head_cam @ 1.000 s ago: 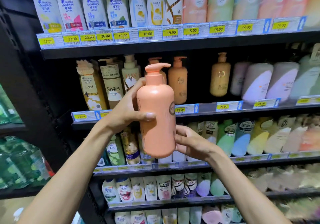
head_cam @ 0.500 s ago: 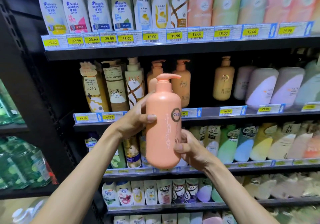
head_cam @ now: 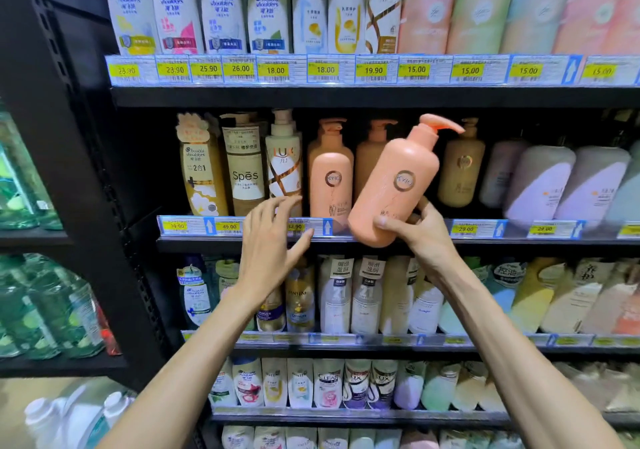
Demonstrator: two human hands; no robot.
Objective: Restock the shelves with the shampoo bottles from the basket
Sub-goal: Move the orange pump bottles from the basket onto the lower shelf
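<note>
One peach bottle (head_cam: 391,185) | tilted, pump up-right | right fingers (head_cam: 388,223) gripping base | left fingers (head_cam: 273,211) spread

Peach pump shampoo bottle (head_cam: 393,185), round KYIO emblem facing outward, tilted with nozzle pointing right, positioned before the second shelf (head_cam: 485,242) beside an identical upright bottle (head_cam: 330,174).

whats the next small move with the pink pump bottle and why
Probably tip the pink pump bottle upright and slide it onto the shelf beside the matching bottle: the right hand grips its base, it leans right, and its bottom hangs before the shelf edge.
</note>
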